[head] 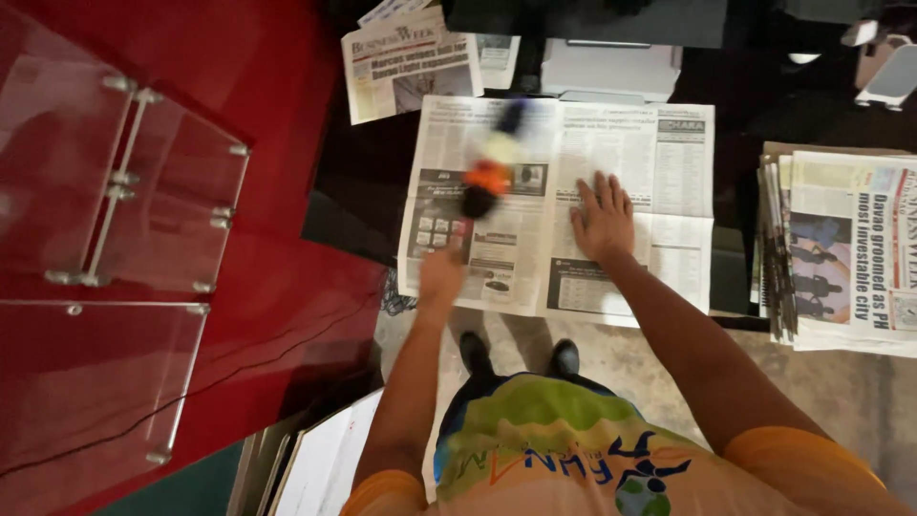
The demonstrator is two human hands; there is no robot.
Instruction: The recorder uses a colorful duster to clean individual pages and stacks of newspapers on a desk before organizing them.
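An open newspaper [621,153] lies spread on a dark table in front of me. My right hand [603,219] rests flat on its right page, fingers spread. My left hand [442,271] is closed around the lower end of a long tool [489,162] with an orange and dark, blurred head that reaches up across the left page. The tool is too blurred to tell its exact kind.
A stack of folded newspapers [841,253] sits at the right. Another folded newspaper [411,62] and a grey box [611,69] lie beyond the open one. A red surface with clear acrylic panels [143,191] fills the left. White boards [325,459] lean by my left leg.
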